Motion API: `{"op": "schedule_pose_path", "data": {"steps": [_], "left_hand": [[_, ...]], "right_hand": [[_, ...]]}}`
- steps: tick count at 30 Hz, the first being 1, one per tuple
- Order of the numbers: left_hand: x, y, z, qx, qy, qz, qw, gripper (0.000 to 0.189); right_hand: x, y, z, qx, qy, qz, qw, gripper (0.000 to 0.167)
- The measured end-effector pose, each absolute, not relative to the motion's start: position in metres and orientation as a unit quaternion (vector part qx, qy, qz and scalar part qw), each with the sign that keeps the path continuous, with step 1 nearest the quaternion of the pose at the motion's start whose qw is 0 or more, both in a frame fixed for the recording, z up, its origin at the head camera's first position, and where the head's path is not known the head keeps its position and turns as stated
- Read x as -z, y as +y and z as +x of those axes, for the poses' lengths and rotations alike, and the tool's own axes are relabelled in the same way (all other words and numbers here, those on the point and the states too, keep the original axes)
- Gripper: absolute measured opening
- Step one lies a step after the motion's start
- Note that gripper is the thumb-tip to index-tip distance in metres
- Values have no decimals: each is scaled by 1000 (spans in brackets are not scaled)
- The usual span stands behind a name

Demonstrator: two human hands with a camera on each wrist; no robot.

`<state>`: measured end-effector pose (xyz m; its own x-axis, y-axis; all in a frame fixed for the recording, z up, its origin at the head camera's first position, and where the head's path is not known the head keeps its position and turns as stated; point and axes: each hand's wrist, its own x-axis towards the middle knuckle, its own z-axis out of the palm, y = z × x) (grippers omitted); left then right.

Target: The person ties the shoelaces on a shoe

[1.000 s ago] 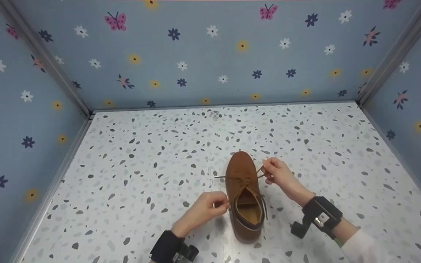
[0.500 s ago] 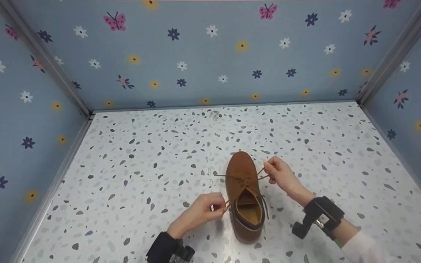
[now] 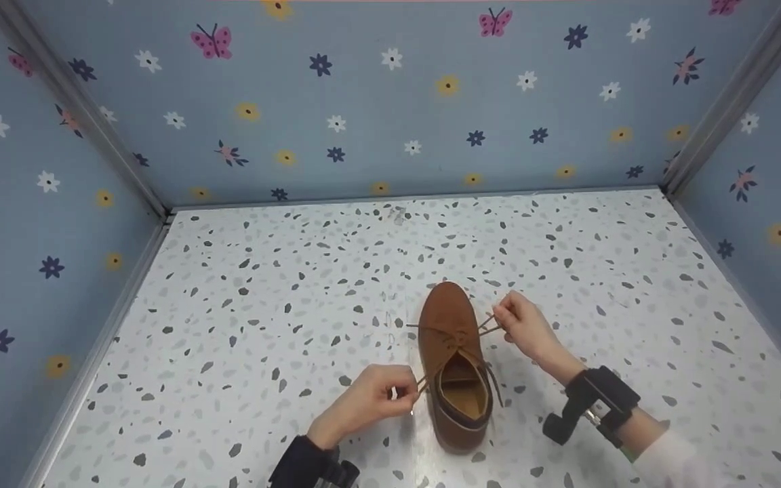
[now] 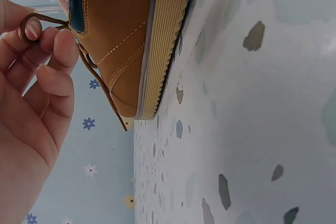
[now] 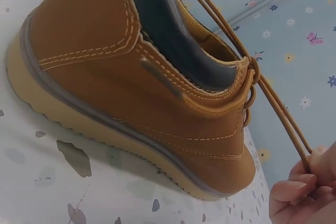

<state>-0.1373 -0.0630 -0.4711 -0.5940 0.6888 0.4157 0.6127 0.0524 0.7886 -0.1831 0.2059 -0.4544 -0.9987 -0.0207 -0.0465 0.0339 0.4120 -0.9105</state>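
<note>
A brown leather lace-up shoe (image 3: pixel 446 306) stands upright on its sole in the head view, toe pointing away from me. Its brown shoelace is tied in a bow, with the knot (image 5: pixel 254 70) at the top of the lacing in the right wrist view. At the left of the shoe, my left hand (image 3: pixel 373 400) pinches one lace loop between thumb and fingers. My right hand (image 3: pixel 526 330) pinches the other loop on the right, its two strands stretched from the knot. A loose lace end (image 4: pixel 107 94) hangs down past the shoe's side in the left wrist view.
The shoe rests on a white speckled tabletop (image 3: pixel 282 271). Blue flower-patterned panels, such as the back panel (image 3: pixel 390 95), enclose it at the back and both sides. Black camera straps, one being the right wrist strap (image 3: pixel 601 396), are worn on both wrists.
My hands have drawn slightly apart, the left toward the lower left and the right outward. More of both loops shows, and the loose end left of the shoe has shortened.
</note>
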Motion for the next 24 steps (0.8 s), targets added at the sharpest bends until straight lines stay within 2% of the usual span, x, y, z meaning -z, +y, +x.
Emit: {"op": "schedule_pose_path", "data": {"steps": [12,24], "left_hand": [[491,-67,-139,-491,731,474,-4,24],[494,-71,-136,-485,737,471,-14,27]], "right_hand": [[459,207,-183,519,854,7,-20,14],[463,210,-184,508,861,-2,-26,14]]}}
